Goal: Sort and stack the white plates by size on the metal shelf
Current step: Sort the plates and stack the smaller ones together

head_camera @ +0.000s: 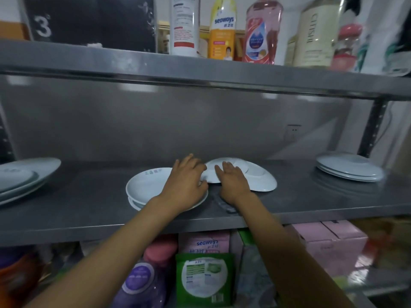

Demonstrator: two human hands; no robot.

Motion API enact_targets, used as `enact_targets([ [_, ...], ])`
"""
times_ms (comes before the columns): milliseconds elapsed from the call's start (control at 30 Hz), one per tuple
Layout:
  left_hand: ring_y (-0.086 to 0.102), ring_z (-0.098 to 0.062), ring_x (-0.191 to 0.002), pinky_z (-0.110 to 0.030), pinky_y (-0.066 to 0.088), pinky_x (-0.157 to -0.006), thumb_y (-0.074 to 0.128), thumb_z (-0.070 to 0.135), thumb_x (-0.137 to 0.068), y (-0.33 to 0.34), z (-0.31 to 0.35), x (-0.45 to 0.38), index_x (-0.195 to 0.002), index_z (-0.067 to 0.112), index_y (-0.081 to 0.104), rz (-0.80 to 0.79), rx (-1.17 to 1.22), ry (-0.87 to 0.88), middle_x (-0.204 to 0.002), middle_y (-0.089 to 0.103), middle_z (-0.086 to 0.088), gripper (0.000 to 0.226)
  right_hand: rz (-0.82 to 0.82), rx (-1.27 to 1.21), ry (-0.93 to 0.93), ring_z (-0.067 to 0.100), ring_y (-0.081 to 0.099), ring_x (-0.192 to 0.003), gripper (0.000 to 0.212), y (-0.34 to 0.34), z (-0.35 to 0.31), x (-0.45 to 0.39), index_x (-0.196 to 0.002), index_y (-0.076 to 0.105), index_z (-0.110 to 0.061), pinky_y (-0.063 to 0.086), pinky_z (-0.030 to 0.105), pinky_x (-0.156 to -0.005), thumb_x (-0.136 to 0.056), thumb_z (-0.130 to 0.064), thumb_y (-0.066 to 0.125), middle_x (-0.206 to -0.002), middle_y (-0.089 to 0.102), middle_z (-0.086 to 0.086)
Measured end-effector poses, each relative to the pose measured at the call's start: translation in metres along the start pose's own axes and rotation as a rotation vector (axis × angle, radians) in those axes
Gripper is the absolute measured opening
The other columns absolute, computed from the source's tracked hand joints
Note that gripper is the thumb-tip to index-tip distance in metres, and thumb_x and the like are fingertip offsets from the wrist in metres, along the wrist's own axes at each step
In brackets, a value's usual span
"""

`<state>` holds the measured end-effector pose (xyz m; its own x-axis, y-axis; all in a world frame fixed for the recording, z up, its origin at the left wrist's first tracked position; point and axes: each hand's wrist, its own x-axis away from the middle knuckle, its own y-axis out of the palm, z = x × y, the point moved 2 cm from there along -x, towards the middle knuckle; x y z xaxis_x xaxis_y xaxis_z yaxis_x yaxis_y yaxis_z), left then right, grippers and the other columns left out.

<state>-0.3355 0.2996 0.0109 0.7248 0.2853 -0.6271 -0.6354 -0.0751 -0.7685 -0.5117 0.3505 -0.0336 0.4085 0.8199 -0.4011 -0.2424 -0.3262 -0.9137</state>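
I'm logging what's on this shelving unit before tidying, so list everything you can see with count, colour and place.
Metal shelf: one, grey steel, three tiers visible.
Left plate stack: several, white, middle tier far left.
Centre-left plates: two at least, white, under left hand.
Wide-rimmed plate: one, white, centre, tilted.
Right plate stack: about three, white, far right.
Bottles: at least four, mixed colours, top tier.
Packages: several, pink, green, purple, bottom tier.
Left hand: resting on centre-left plates.
Right hand: flat on wide-rimmed plate's rim.
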Motion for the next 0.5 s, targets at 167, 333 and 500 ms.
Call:
enact_targets([
  [167,0.026,-0.027,-0.139,-0.049,0.021,-0.112,0.054,0.029,-0.09,-0.007,-0.013,0.007,-0.121,0.012,0.058,-0.005,-0.037,-0.008,-0.137,0.049,-0.006,0.036,-0.06,0.163,-0.031,0.031,0.018,-0.145,0.064,0.013,-0.008,-0.012,-0.147,0.025,-0.009,0.018,0.047,-0.116,-0.089,-0.009,0.052,-0.155,0.024,0.019],
  [333,0.025,-0.025,-0.14,-0.046,0.02,-0.109,0.054,0.029,-0.089,-0.017,-0.029,0.016,-0.119,0.014,0.058,-0.018,-0.047,-0.083,-0.136,0.049,-0.002,0.033,-0.05,0.264,-0.057,0.034,0.017,-0.144,0.064,0.016,-0.013,-0.02,-0.148,0.02,-0.006,0.017,0.051,-0.116,-0.092,-0.011,0.051,-0.155,0.021,0.021],
  [500,0.038,-0.024,-0.131,-0.048,0.03,-0.106,0.058,0.029,-0.088,-0.022,-0.046,0.022,-0.116,0.015,0.059,-0.022,0.041,-0.16,-0.126,0.054,0.0,0.032,0.022,0.34,-0.032,0.04,0.025,-0.14,0.053,0.005,-0.024,-0.026,-0.145,0.022,0.003,0.017,0.057,-0.113,-0.096,-0.005,0.038,-0.151,0.028,0.026],
])
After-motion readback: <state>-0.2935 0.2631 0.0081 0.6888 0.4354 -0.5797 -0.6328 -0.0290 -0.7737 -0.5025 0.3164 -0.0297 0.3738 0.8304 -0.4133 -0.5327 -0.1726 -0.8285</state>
